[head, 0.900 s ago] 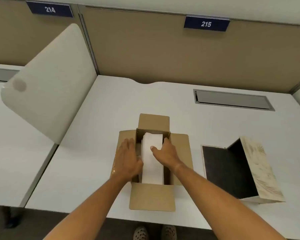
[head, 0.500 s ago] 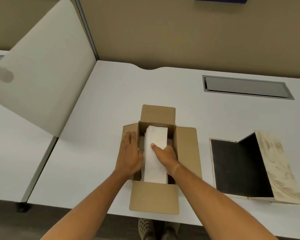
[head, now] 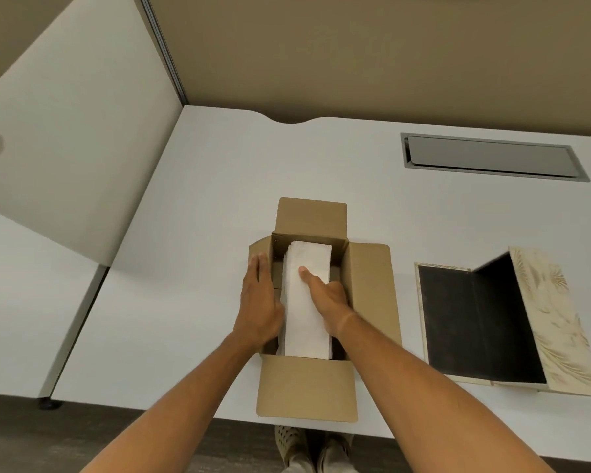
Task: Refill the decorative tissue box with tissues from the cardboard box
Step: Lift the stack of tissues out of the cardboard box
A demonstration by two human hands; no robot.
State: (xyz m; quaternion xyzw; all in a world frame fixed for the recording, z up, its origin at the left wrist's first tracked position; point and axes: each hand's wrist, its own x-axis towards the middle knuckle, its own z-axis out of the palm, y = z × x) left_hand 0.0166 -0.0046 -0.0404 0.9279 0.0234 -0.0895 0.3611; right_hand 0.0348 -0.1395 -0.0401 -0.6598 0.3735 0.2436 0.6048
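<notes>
**Hands around the tissue stack**

At the frame's centre, from the head view, the cardboard box (head: 321, 302) sits open on the white bench (head: 202, 199), flaps spread. Inside stands the tissue stack (head: 307, 312). Left hand (head: 258, 302) lies flat against the stack's left side, fingers extended; right hand (head: 326, 295) curls over its right edge, thumb on top. Lower right, well apart, the decorative tissue box (head: 498, 322) lies open, dark inside. A grey cable hatch (head: 488, 158) sits upper right; a divider panel (head: 69, 148) fills the upper left.
</notes>
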